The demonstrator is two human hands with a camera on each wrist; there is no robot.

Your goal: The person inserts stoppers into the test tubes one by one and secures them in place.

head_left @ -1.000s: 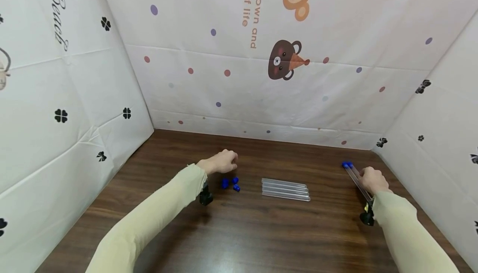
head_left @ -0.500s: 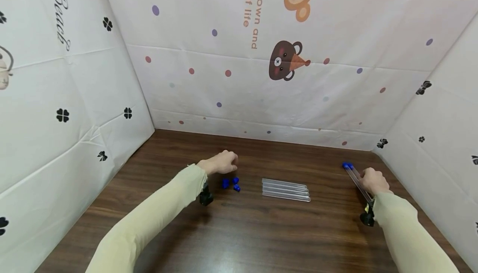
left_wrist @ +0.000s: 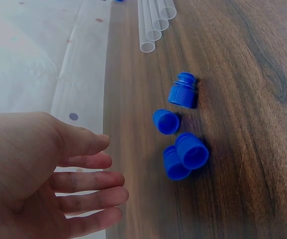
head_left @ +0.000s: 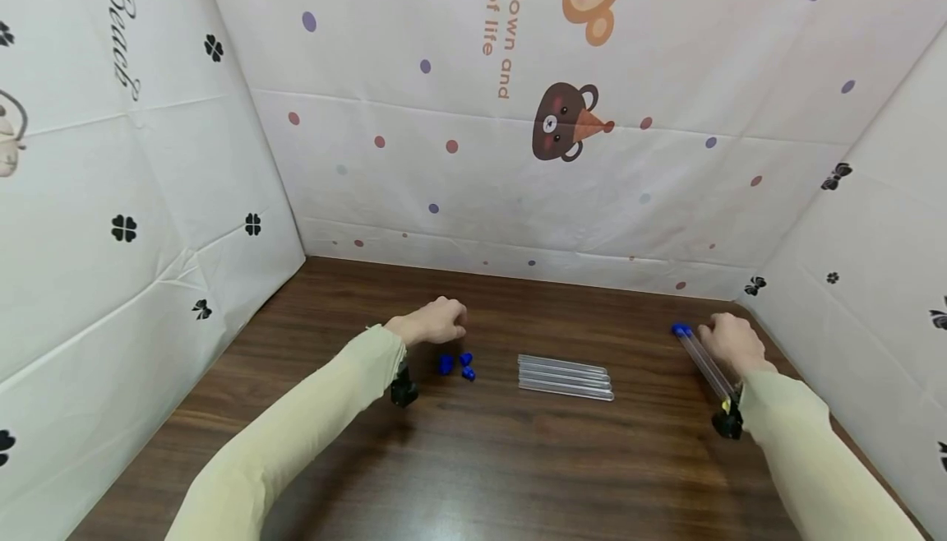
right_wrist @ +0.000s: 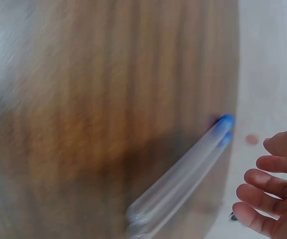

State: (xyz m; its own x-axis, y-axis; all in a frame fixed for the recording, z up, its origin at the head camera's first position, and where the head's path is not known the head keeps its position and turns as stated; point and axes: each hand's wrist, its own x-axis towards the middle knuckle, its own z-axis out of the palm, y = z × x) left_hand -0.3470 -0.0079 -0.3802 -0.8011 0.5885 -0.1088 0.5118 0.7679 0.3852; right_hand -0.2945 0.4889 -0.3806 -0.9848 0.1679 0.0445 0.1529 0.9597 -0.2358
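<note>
My left hand hovers above the table with loosely bent fingers and nothing in them. Close by lie several blue ribbed caps, some with the hollow end facing the camera. To their right, several clear uncapped test tubes lie side by side, their open mouths toward the caps. At the right, two test tubes with blue caps lie slantwise together on the table. My right hand is just beside and above them; in the right wrist view its relaxed fingers are apart from the tubes.
The dark wood-grain table meets a white printed sheet along its far edge. Similar sheets rise as walls on the left and right. Dark cameras are strapped under both wrists.
My right hand has moved a little farther forward, away from the capped tubes. These tubes have shifted slightly left. My left hand and the uncapped tubes are almost unmoved.
</note>
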